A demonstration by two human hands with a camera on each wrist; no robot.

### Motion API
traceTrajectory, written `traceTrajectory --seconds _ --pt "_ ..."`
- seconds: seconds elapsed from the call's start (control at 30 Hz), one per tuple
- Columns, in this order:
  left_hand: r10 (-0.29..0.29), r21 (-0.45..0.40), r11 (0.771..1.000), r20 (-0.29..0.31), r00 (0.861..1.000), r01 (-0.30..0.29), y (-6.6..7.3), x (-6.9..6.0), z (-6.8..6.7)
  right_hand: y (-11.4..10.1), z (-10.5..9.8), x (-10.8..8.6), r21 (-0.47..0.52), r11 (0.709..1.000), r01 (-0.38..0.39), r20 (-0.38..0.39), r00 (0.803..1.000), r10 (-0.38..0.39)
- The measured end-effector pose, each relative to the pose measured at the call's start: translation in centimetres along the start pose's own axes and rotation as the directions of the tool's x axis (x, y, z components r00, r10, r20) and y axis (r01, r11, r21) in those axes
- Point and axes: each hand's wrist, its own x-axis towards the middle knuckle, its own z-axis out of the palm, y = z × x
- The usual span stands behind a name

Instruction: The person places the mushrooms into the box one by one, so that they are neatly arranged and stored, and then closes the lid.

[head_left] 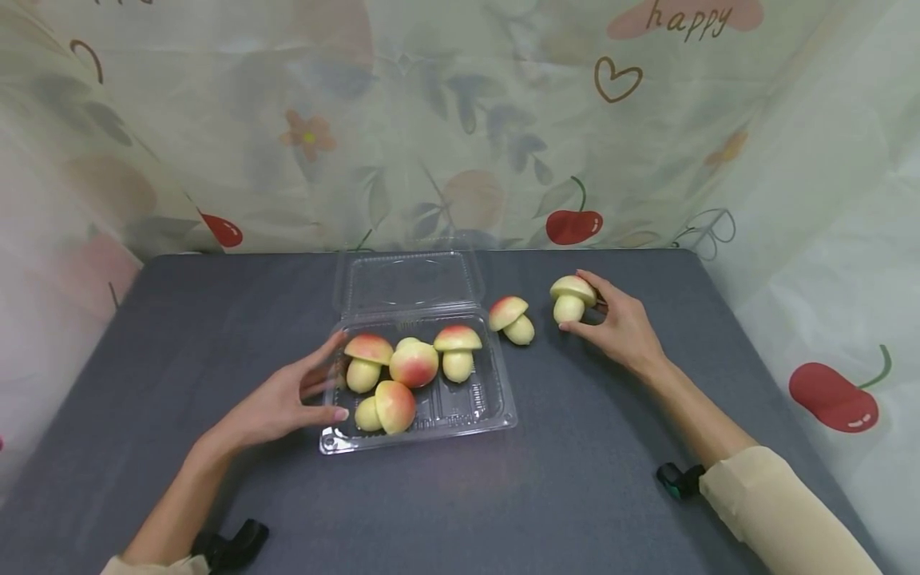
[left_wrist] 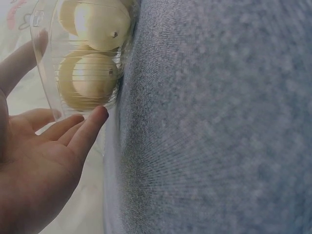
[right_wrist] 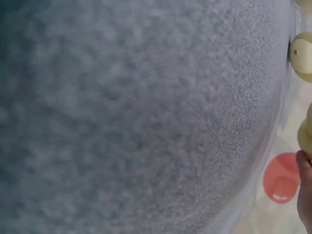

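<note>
In the head view a clear plastic box (head_left: 446,423) lies on the table with its lid folded back, holding several mushroom-shaped pieces (head_left: 414,366) with reddish caps. My left hand (head_left: 283,399) rests against the box's left side, thumb at the front and fingers behind; in the left wrist view the fingers of the left hand (left_wrist: 53,146) touch the clear wall. My right hand (head_left: 621,323) pinches a pale mushroom piece (head_left: 570,299) between thumb and fingers, right of the box. The right wrist view shows part of the right hand (right_wrist: 305,190) at its edge.
Another mushroom piece (head_left: 513,319) with a reddish cap lies tilted just right of the box. The clear lid (head_left: 410,283) extends toward the table's back edge. A printed curtain (head_left: 431,120) hangs behind the grey table (head_left: 517,511).
</note>
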Motion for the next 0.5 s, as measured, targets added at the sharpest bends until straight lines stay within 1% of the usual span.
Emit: traceTrajectory --seconds 0.13,0.23,0.37,0.5 --pt "0.001 0.001 1.000 0.002 1.000 -0.001 -0.1 -0.1 0.1 0.0 0.2 -0.5 0.019 0.996 0.083 -0.027 0.996 -0.083" --pt "-0.004 0.005 1.000 0.002 1.000 0.004 -0.2 -0.3 0.1 -0.3 0.4 -0.8 0.036 0.991 0.128 -0.043 0.991 -0.127" --pt "0.005 0.004 1.000 -0.003 1.000 -0.005 -0.2 -0.1 0.1 -0.8 0.4 -1.1 0.037 0.989 0.146 -0.066 0.987 -0.143" --pt "0.014 0.001 1.000 -0.001 1.000 -0.014 -0.1 0.1 0.1 -1.4 0.3 -1.3 0.043 0.989 0.144 -0.058 0.988 -0.141"
